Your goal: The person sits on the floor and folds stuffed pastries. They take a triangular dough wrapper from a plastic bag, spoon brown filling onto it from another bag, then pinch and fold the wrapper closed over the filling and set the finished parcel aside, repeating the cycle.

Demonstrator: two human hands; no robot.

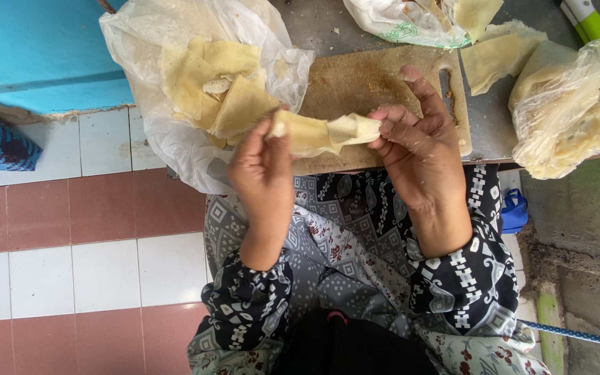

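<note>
Rolled pastry wrapper, pale yellow and twisted into a loose tube, hangs in the air between the two hands, above the near edge of a worn wooden cutting board and over the person's patterned lap. The left hand pinches the roll's left end between thumb and fingertips, its back turned to the camera and the fingers closed snugly on the dough. The right hand grips the other end with thumb and the first fingers, while the remaining fingers spread upward over the board, not touching it. The roll runs almost level from one hand to the other, slightly thicker in the middle, with a folded flap near the right hand. Just behind the left hand, on the bench, an open clear plastic bag holds a heap of flat square wrapper sheets, some folded at the corners; the bag spills over the bench edge toward the tiled floor. To the right of the board lie more loose sheets and a second plastic bag stuffed with wrappers, well apart from the right hand. A third bag sits at the far edge of the board. A green-and-white handle shows at the top right corner.
</note>
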